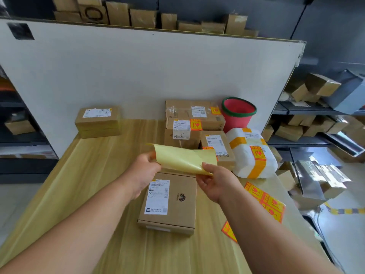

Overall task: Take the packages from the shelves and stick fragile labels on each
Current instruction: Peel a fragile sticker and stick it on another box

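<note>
Forearms are spanning the counter (pixel 88 175), left hand (pixel 145 171) and right hand (pixel 214 182) each pinching, grip clamped, the yellow label sheet (pixel 184 157) above a cardboard package (pixel 179 210).

The yellow backing sheet (pixel 183 158) covers the fingertips of the left hand (pixel 145 171) and the far edge of the flat box (pixel 173 202); its underside is not visible. Print on the shipping label (pixel 157 196) is too small to read. The right forearm (pixel 256 224) overlaps one orange sticker (pixel 229 231) on the counter (pixel 88 184). Both forearms and the counter's near end are cut off by the lower edge. Packages (pixel 290 131) on the shelves (pixel 300 142) at right are blurred. The white parcel (pixel 252 155) hides the red bucket (pixel 238 113) base.
</note>
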`<state>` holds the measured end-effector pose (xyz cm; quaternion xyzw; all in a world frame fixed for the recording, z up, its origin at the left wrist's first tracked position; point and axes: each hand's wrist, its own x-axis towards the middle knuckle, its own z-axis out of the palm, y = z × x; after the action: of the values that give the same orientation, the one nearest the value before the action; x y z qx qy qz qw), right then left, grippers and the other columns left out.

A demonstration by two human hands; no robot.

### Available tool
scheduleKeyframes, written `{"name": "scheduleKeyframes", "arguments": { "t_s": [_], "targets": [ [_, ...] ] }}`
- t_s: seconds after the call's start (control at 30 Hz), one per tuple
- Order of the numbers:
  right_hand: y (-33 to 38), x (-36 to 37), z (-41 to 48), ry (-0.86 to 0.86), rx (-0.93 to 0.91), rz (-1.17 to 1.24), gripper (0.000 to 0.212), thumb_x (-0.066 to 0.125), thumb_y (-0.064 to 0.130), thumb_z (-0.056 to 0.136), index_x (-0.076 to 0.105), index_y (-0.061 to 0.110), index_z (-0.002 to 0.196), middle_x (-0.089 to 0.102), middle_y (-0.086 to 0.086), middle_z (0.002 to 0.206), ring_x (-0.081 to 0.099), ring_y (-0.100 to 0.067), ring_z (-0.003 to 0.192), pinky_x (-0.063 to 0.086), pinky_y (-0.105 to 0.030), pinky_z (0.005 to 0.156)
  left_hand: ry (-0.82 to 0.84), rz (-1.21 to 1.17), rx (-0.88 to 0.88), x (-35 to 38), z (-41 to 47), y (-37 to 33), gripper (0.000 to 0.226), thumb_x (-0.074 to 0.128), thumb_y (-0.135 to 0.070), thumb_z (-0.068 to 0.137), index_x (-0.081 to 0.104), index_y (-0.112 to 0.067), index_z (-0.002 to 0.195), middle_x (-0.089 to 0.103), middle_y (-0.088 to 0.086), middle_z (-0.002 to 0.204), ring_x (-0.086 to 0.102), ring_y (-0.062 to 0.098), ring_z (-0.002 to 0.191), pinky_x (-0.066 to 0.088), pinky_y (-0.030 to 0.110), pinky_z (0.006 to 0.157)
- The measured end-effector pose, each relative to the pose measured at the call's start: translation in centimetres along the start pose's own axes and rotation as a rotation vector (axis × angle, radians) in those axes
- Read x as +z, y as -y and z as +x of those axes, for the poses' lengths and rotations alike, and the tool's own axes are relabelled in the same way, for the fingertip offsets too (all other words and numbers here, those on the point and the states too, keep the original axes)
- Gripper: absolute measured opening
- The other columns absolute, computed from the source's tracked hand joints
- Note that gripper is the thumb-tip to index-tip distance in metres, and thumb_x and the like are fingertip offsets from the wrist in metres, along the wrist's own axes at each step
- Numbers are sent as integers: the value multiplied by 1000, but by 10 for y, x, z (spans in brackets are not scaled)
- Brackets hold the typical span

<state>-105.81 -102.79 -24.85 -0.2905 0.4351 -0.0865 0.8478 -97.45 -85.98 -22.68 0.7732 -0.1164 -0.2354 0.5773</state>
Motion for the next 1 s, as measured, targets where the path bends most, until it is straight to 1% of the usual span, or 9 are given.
{"name": "scheduleKeyframes", "arguments": {
  "t_s": [0.07,0.13,0.23,0.3,0.43,0.53,0.67,0.83,1.0],
  "targets": [
    [9,-17,-1,42,-49,-11,14,60,-6,87,55,1,97,66,-15,93,66,-25,84,57,-31,66,6,-154,-54,13,-10,-2,54,46,10,81,49,-28,119,58,-9,90,50,16,94,38,26,79],
    [17,-32,0,100,-128,-32,21,56,-8,88,56,1,107,66,-14,96,66,-25,80,58,-32,58,109,-423,-164,22,-17,-3,60,50,1,71,50,-18,128,57,4,94,52,22,87,45,34,76],
    [26,-49,-4,175,-213,-50,32,52,-12,87,55,3,115,64,-18,108,65,-29,84,58,-38,69,186,-573,-310,36,-31,-5,31,55,-17,85,56,-14,116,58,11,98,56,30,92,50,45,80],
    [31,-58,-10,235,-224,-85,35,49,-13,86,55,5,115,65,-17,110,65,-30,88,57,-41,73,118,-537,-354,48,-36,-8,17,57,-21,90,58,-13,105,61,11,92,58,29,84,50,44,80],
    [39,-71,-30,302,-199,-294,31,53,-8,87,59,12,110,64,-11,102,64,-28,89,56,-40,75,-5,-426,-334,59,-37,-12,5,59,-13,91,56,-11,95,60,11,83,55,23,69,48,33,62],
    [45,-74,-44,285,-175,-323,18,63,6,88,59,16,101,63,-9,104,62,-33,106,55,-45,83,-27,-398,-290,57,-36,-12,12,57,-2,90,56,-12,95,62,10,89,57,22,76,49,33,60],
    [44,-72,-54,236,-190,-344,38,72,29,83,57,18,117,60,-7,116,61,-29,108,57,-43,73,3,-319,-228,47,-34,-16,22,55,8,86,56,-13,89,64,10,96,59,24,82,47,33,58],
    [30,-60,-58,102,-337,-492,26,70,12,85,61,17,109,68,-6,105,66,-26,97,57,-43,79,89,-277,-210,36,-34,-19,21,58,8,84,54,-13,83,65,10,88,61,24,76,44,30,57],
    [10,-49,-62,45,-445,-574,32,60,-2,86,63,17,111,69,-5,102,66,-26,95,58,-39,77,87,-221,-189,18,-28,-13,21,60,6,84,60,-14,90,69,8,88,63,22,74,49,30,58]
  ]
}}
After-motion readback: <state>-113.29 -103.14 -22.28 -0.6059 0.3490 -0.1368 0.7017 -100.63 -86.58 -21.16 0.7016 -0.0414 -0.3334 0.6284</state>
